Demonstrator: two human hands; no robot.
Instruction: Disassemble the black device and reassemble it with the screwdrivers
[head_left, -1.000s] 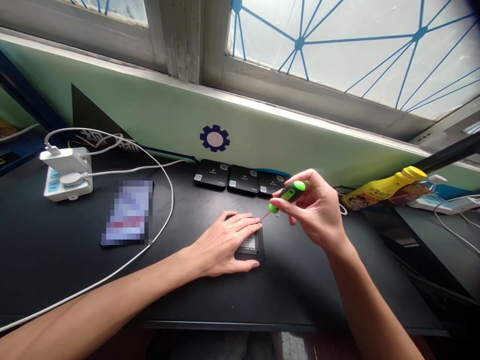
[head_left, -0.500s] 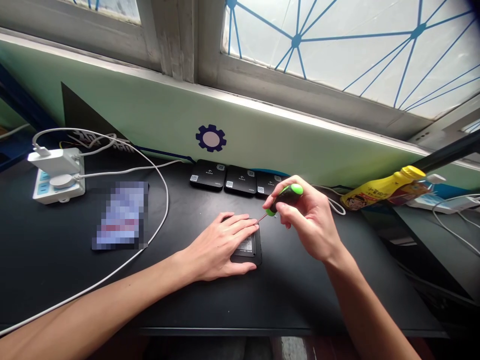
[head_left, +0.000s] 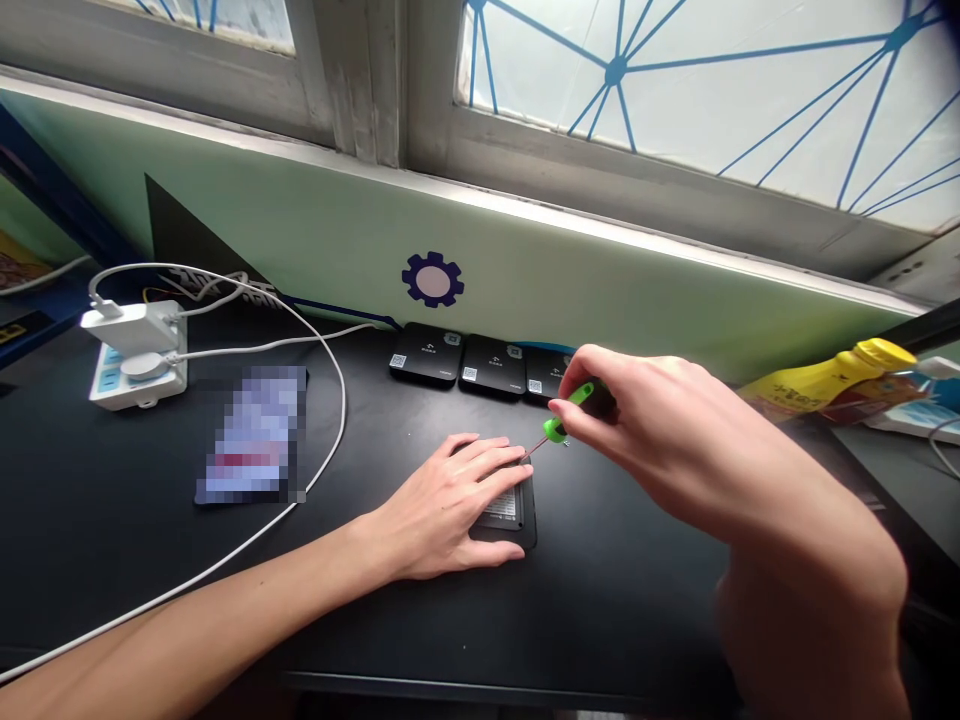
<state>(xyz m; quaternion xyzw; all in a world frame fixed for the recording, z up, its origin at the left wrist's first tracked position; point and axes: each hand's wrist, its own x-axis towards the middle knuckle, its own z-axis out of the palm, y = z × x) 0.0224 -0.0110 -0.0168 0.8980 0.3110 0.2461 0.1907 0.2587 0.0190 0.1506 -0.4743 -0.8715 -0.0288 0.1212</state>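
Note:
My left hand (head_left: 457, 500) lies flat with its fingers spread on a black device (head_left: 529, 515) that has a printed label, covering most of it. In my right hand (head_left: 630, 410) is a green and black screwdriver (head_left: 556, 428), gripped by the handle. The screwdriver slants down to the left, and its thin shaft reaches the device's upper right corner beside my left fingertips. Whether the tip sits in a screw is too small to tell. A tiny metal piece (head_left: 567, 443) lies on the black table just right of the shaft.
Black boxes (head_left: 493, 366) stand in a row by the green partition (head_left: 337, 240). At the left are a power strip (head_left: 139, 375) with white chargers, a looping white cable (head_left: 343, 400) and a blurred-out flat object (head_left: 251, 435). A yellow bottle (head_left: 832, 380) lies at the right.
My right wrist and forearm have swung out to the right and the wrist has turned, with the screwdriver handle still held. My left hand stays on the device. The view has shifted slightly.

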